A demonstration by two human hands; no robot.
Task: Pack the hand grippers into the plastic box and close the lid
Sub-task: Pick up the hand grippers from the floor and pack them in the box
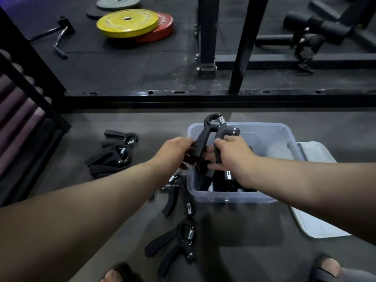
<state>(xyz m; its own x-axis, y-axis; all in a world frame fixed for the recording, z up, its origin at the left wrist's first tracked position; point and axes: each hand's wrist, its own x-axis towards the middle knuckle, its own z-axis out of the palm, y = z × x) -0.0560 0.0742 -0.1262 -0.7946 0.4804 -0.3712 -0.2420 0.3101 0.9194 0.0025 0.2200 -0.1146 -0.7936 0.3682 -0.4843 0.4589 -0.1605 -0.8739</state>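
Risk: a tangle that will not shut

Both hands curl round one hand gripper [211,135], the left hand [175,151] on one handle and the right hand [232,157] on the other, holding it above the open box [284,139] on the floor. The packed grippers [221,186] inside lie jumbled, so its handles may catch and stand proud, later blocking the lid [317,220] lying at right. The loose grippers [114,153] at left add bulk

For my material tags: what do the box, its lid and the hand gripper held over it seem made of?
Box: translucent bluish plastic, probably; grippers inside show through its wall. Lid: pale, opaque-looking plastic, smooth and matte. Held hand gripper: matte black handles, likely plastic or rubber-coated; its shiny coiled spring looks like metal.
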